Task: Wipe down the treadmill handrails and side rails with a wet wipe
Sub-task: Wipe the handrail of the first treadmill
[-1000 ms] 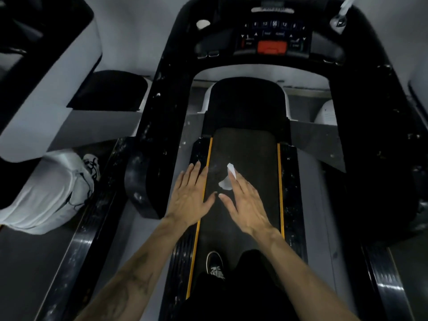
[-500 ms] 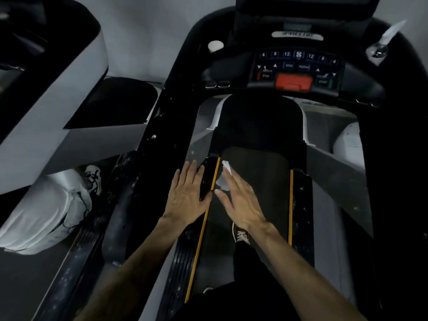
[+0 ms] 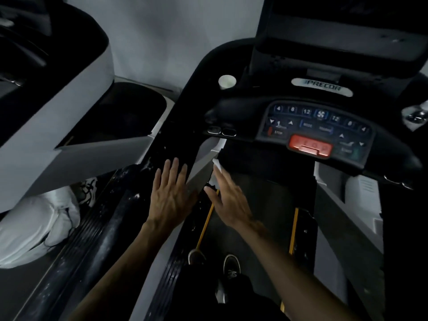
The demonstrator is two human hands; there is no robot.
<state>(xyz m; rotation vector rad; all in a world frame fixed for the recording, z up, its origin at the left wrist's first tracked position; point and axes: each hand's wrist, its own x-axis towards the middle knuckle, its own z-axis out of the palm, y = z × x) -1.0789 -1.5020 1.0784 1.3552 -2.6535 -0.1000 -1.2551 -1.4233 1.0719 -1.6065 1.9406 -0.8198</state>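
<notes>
While both arms reach forward over the treadmill, the left hand [image 3: 170,198] hovers flat, fingers straight, above the black left handrail [image 3: 185,126], its grip holding nothing. The right hand [image 3: 228,198], fingers extended, carries the white wet wipe [image 3: 216,165] under its fingertips, just beside that rail.

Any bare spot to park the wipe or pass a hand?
Free: belt between the yellow stripes, ahead of the shoes. Crowded: console buttons, cup in its holder, and the left handrail under the left hand; right hand carries the wipe.
</notes>
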